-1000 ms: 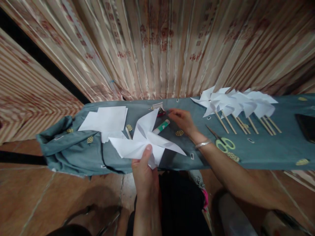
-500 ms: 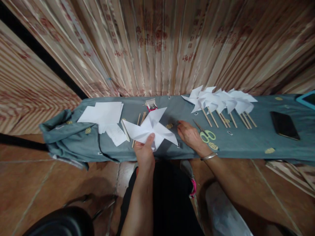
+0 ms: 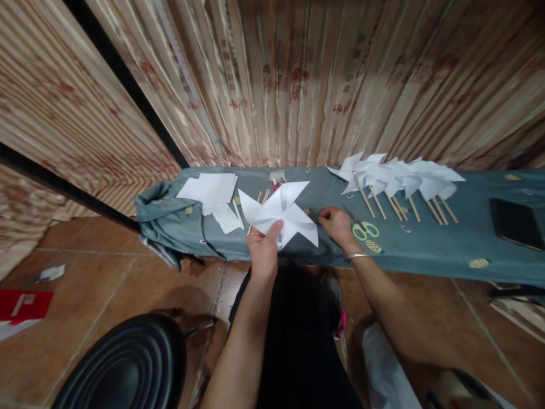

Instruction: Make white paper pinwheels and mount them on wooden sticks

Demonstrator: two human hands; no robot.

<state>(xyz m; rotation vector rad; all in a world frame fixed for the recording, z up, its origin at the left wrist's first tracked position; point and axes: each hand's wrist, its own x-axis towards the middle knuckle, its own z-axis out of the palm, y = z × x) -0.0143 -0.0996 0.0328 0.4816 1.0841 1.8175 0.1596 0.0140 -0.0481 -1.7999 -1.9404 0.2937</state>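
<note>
A folded white paper pinwheel (image 3: pixel 289 215) is pinched in my left hand (image 3: pixel 264 247), the thumb pressing near its centre. No stick shows on this pinwheel. To its right, my right hand (image 3: pixel 336 225) has its fingertips pressed together over the cloth; whatever they hold is too small to make out. Green-handled scissors (image 3: pixel 361 227) lie just beside that hand. Behind the pinwheel stands a small red-and-white box (image 3: pixel 278 178), partly covered. Several wooden sticks (image 3: pixel 266 196) stick out from behind the pinwheel's left side.
Finished pinwheels on sticks (image 3: pixel 400 176) overlap in a row at the back right. White paper sheets (image 3: pixel 217 188) lie at the left of the cloth-covered table (image 3: pixel 443 250). A dark phone (image 3: pixel 517 222) rests far right. A black stool (image 3: pixel 123 363) stands on the floor.
My view has swung left, so the table sits further right. The pinwheel stays in my left hand, turned slightly. My right hand's fingertips remain pinched.
</note>
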